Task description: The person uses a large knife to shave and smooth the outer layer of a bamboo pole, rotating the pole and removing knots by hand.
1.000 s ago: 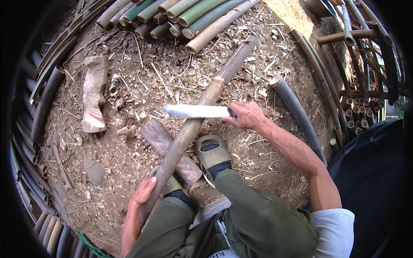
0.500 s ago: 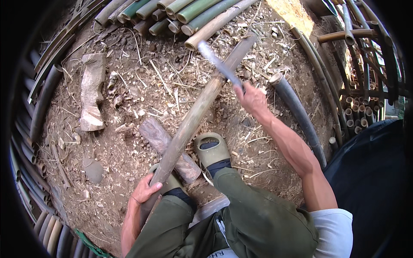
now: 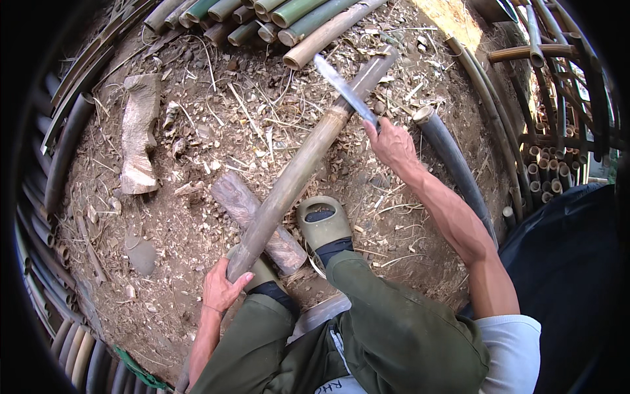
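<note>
A long brown-grey bamboo pole (image 3: 296, 172) runs slantwise from my left hip toward the far middle. My left hand (image 3: 223, 287) is wrapped round its near part. In my right hand (image 3: 394, 148) is a long-bladed knife (image 3: 346, 87), probably a machete, its handle mostly hidden by my fingers. The blade lies across the pole just beyond a node; whether it touches cannot be told. A pale scraped streak shows on the pole's far end. Below the pole is a short thick log (image 3: 246, 209), crossing under it beside my feet.
Stacked bamboo poles (image 3: 308, 29) lie at the far side, with more along the left edge. A carved pale wood block (image 3: 140, 134) rests on the chip-strewn ground. To the right are a dark bamboo piece (image 3: 453, 157), a bamboo rack (image 3: 558, 85) and a dark sheet (image 3: 558, 262).
The knife and my right hand have shifted slightly right and nearer. The pole has moved a little, and a pale streak now shows on its far end. My left hand still holds it.
</note>
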Motion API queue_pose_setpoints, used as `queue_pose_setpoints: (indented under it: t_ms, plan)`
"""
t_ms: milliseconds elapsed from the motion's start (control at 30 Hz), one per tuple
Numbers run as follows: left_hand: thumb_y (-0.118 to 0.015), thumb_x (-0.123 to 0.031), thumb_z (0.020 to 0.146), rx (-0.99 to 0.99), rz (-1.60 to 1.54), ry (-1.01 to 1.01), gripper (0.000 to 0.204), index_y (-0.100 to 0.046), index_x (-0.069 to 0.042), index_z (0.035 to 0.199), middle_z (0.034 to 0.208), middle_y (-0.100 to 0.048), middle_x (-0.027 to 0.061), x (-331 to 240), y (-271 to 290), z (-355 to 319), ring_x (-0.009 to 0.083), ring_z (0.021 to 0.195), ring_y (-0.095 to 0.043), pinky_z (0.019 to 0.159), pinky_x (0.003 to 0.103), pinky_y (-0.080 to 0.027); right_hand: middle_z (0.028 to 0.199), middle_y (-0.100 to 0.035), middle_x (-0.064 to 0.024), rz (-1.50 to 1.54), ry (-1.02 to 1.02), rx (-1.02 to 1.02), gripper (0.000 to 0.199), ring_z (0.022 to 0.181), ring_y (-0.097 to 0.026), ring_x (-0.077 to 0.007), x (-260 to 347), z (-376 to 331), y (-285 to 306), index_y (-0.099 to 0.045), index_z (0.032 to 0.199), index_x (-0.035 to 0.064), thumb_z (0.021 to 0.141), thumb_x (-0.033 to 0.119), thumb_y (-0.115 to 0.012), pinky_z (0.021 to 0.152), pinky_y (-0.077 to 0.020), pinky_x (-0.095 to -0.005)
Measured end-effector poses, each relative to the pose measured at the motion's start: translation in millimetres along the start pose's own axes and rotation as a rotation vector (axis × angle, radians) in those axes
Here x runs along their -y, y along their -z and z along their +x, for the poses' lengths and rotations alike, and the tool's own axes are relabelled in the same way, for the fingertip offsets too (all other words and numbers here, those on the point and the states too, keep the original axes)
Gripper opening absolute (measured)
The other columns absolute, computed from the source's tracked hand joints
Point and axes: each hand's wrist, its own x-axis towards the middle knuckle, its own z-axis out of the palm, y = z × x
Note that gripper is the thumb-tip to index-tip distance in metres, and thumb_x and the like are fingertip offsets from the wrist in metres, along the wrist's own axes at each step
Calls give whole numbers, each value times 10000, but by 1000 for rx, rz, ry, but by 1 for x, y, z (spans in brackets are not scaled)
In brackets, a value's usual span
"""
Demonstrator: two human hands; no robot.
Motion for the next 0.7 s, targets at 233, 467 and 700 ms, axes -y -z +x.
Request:
queue_pose_setpoints:
  t_ms: [233,467,700]
  plan:
    - [-701,-541,826,127,-128,8,658,-601,14,1165,976,-673,234,10,0,-4,385,931,-651,838,460,-498,677,-656,-140,-14,-116,25,577,541,-644,-285,-9,2,1,-611,881,30,1000,571,-451,492,-514,-447]
    - [-628,-614,858,293,-282,128,735,-567,22,1222,794,-700,188,14,-3,-16,336,779,-695,761,431,-520,668,-616,-86,-194,538,208,529,479,-529,-176,29,-38,-19,-581,880,74,989,580,-474,420,-465,-359]
    - [-607,-646,853,232,-198,119,747,-599,28,1176,852,-688,264,-10,-4,-5,423,874,-686,797,471,-510,636,-640,-120,-22,126,152,491,469,-583,-220,33,-30,-9,-598,827,56,969,525,-561,421,-490,-391]
